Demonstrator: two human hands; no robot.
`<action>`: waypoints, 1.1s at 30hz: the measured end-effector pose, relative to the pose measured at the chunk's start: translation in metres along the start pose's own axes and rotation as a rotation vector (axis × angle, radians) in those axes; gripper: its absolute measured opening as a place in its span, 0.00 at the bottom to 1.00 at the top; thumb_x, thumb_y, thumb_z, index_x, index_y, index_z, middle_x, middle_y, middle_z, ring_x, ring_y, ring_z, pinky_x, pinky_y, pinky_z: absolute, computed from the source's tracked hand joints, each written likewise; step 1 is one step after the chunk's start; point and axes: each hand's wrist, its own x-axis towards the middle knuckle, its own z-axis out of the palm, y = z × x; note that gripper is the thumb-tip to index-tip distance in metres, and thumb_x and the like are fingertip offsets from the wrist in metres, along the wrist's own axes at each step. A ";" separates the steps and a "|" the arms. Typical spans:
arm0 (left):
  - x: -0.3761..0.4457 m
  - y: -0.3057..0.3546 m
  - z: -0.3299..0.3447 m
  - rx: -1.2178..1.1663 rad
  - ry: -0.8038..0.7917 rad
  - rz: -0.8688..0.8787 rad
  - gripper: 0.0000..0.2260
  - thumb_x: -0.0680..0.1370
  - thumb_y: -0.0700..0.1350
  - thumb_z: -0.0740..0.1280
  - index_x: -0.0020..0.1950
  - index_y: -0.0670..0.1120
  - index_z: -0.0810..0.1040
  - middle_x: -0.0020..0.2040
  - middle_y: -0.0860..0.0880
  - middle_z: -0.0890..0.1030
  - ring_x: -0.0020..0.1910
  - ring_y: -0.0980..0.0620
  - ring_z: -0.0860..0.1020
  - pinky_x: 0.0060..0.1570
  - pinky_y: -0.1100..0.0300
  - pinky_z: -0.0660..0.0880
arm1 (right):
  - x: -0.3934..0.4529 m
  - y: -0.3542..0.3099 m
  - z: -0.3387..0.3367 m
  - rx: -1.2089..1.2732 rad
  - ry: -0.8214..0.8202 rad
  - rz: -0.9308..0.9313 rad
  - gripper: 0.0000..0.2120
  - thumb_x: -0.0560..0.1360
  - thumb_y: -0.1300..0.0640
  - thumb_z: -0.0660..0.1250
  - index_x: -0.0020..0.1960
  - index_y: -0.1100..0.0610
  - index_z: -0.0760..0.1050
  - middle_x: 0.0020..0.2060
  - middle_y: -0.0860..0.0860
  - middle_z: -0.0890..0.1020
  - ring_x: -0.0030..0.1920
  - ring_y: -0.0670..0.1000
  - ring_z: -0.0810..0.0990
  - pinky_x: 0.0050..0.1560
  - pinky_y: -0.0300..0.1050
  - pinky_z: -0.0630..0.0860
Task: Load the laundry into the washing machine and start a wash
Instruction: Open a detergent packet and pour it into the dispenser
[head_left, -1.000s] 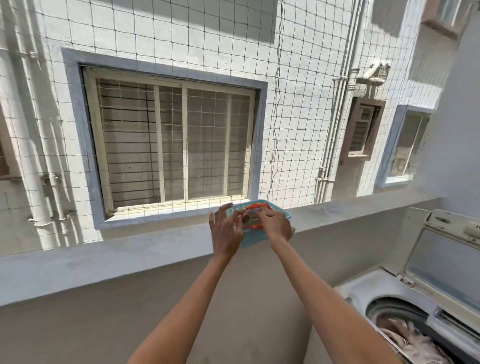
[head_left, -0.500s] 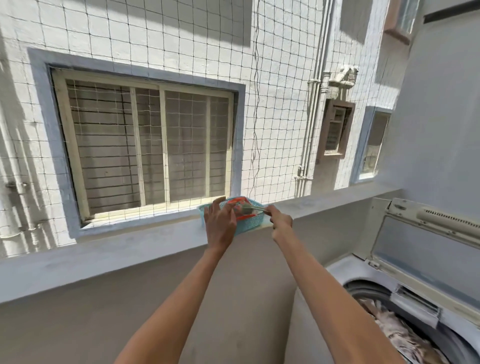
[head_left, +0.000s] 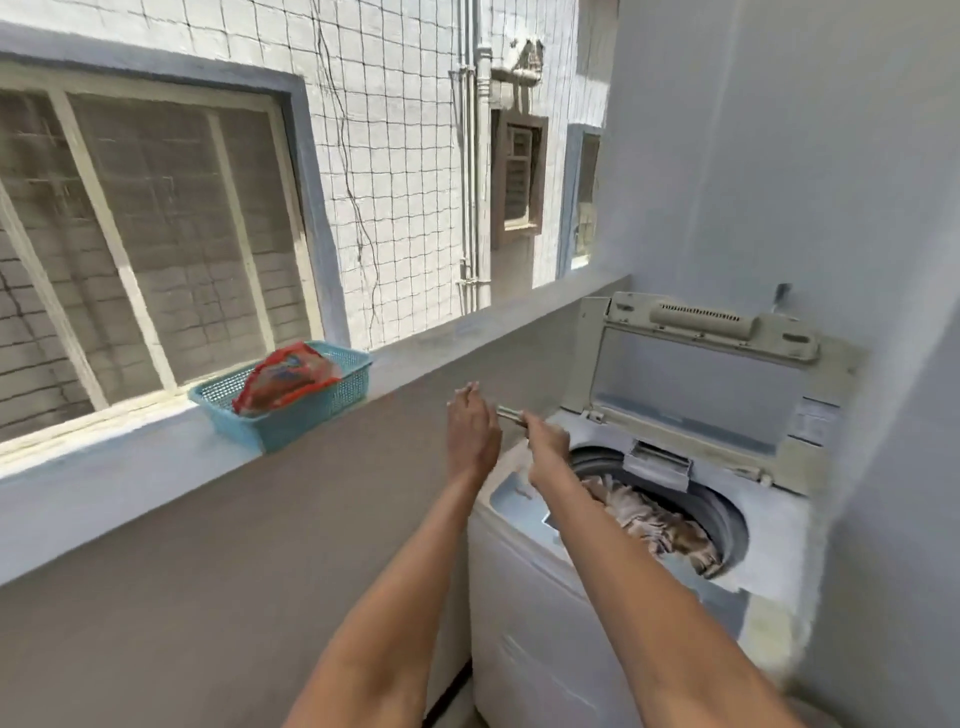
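The white top-loading washing machine (head_left: 524, 582) stands at the right with its lid (head_left: 696, 379) raised. Brownish laundry (head_left: 660, 525) fills its drum. A red detergent packet (head_left: 285, 382) lies in a blue basket (head_left: 311, 421) on the ledge at the left. My right hand (head_left: 545, 441) pinches a small metal spoon (head_left: 511, 414) over the machine's left rear corner. Beside it, my left hand (head_left: 470, 431) is held up with straight fingers, close to the spoon's bowl. Whether the spoon holds powder is blurred.
A grey parapet ledge (head_left: 130, 462) runs from the left to the wall behind the machine. A net hangs above the ledge, and beyond it lie a neighbouring building's windows and pipes. A plain wall (head_left: 831, 182) closes the right side.
Both hands have left the basket and moved right and down to the machine. The right hand carries the spoon from the packet. My view has swung right.
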 end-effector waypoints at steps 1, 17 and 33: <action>0.001 0.001 0.019 -0.028 -0.031 -0.030 0.19 0.82 0.42 0.55 0.72 0.37 0.65 0.71 0.38 0.67 0.70 0.41 0.64 0.71 0.49 0.60 | 0.011 0.007 -0.011 0.009 0.013 0.016 0.13 0.73 0.54 0.69 0.33 0.59 0.72 0.35 0.55 0.74 0.36 0.54 0.71 0.39 0.45 0.66; 0.007 0.024 0.292 -0.070 -0.485 -0.106 0.18 0.82 0.46 0.54 0.69 0.38 0.66 0.68 0.38 0.69 0.67 0.40 0.67 0.67 0.49 0.64 | 0.204 0.091 -0.188 -0.021 0.298 0.254 0.10 0.74 0.52 0.70 0.47 0.59 0.79 0.36 0.52 0.77 0.31 0.48 0.71 0.34 0.42 0.69; 0.061 -0.014 0.407 0.154 -0.763 0.242 0.22 0.80 0.44 0.56 0.74 0.40 0.62 0.72 0.42 0.66 0.71 0.45 0.64 0.71 0.54 0.59 | 0.321 0.119 -0.242 -0.340 0.510 0.129 0.20 0.75 0.49 0.68 0.36 0.67 0.79 0.28 0.55 0.77 0.31 0.52 0.74 0.33 0.44 0.64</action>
